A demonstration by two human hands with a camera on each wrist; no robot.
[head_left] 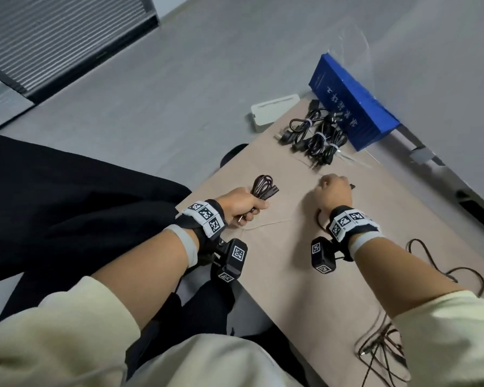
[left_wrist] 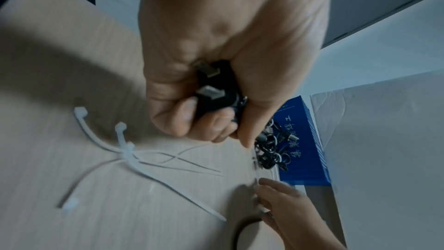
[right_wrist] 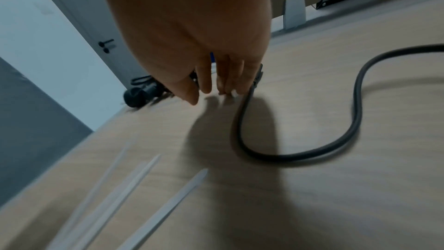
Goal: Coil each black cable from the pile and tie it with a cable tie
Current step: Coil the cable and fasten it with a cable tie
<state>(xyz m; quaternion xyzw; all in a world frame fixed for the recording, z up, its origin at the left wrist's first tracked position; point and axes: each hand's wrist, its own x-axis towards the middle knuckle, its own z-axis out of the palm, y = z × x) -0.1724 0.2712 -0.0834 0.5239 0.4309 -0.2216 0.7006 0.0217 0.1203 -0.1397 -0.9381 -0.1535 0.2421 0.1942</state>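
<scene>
My left hand (head_left: 246, 203) grips a coiled black cable (head_left: 263, 185) just above the table. In the left wrist view its plug (left_wrist: 213, 94) with metal prongs sticks out of the fist (left_wrist: 204, 45). My right hand (head_left: 334, 191) points its fingers (right_wrist: 204, 83) down at the table, fairly straight, with nothing clearly held. Beside its little finger lies the end of a loose black cable (right_wrist: 355, 121). Several white cable ties (left_wrist: 129, 154) lie on the table between the hands, with their tips (right_wrist: 177, 199) in the foreground of the right wrist view.
Several tied black cable bundles (head_left: 316, 135) lie at the far end of the table (head_left: 291, 289) against a blue box (head_left: 352, 107). A white device (head_left: 274, 111) sits at the far left edge. A pile of loose black cables (head_left: 386, 350) lies near my right elbow.
</scene>
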